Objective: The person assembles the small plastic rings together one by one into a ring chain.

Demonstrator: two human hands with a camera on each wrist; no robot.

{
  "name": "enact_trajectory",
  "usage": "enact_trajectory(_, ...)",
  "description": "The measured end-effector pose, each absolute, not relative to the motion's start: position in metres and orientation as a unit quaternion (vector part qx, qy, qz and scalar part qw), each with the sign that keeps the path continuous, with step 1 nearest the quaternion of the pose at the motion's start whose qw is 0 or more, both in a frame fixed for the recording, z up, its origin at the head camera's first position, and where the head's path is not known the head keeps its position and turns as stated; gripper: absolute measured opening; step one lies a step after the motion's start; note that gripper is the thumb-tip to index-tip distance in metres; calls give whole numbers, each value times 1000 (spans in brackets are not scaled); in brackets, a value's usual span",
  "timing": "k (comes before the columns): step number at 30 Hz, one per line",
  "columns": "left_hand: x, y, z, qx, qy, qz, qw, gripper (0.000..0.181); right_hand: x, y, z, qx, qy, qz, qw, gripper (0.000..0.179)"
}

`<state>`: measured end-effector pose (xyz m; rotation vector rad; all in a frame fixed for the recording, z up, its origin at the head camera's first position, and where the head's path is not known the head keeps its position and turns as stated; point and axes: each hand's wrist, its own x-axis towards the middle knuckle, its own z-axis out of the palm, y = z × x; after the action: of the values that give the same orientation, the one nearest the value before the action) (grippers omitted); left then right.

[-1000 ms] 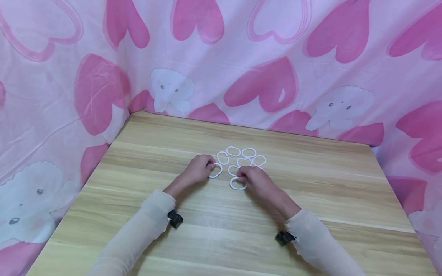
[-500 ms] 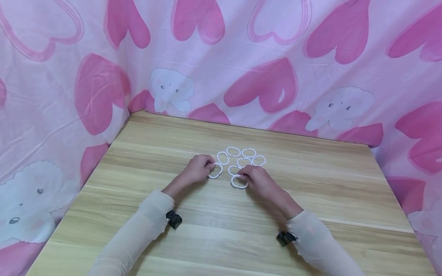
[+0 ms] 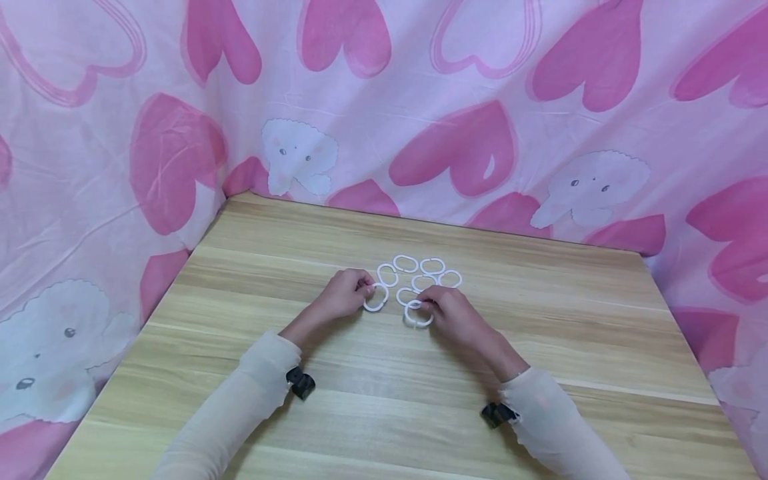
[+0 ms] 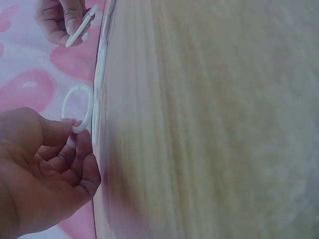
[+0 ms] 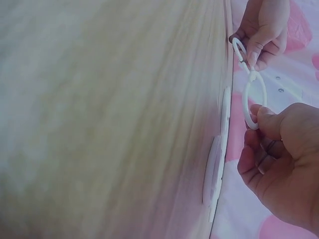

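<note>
Hands (image 3: 345, 293) (image 3: 454, 315) apart, white ring (image 4: 90, 106) (image 5: 245, 103) in each

White oval rings (image 4: 90, 106) in hands (image 3: 345, 294)

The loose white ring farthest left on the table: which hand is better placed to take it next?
Probably the left hand: it is nearer to that loose ring than the right hand. Its held ring would need putting down first.

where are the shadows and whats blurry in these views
Head view: soft shadows on the table near the left hand and right hand; left wrist view: wood grain smeared toward the right edge; right wrist view: grain smeared toward the left edge, held white ring looking sharper.
</note>
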<state>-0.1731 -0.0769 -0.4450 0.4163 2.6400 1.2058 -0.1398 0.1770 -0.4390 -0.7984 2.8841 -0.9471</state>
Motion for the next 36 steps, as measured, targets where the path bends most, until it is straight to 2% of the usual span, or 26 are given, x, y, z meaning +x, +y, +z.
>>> enact_trajectory(8,-173,-77,-447,150,887,424,102,9,-142,179,-437,-246,915,-319,-13,11)
enact_trajectory(17,-170,-75,-441,147,869,458,115,8,-144,182,-434,-204,917,-343,27,15)
enact_trajectory(26,-168,-76,-439,147,858,475,129,9,-145,184,-435,-174,907,-383,37,16)
enact_trajectory(36,-166,-73,-439,157,842,502,120,7,-147,189,-433,-151,893,-422,40,20)
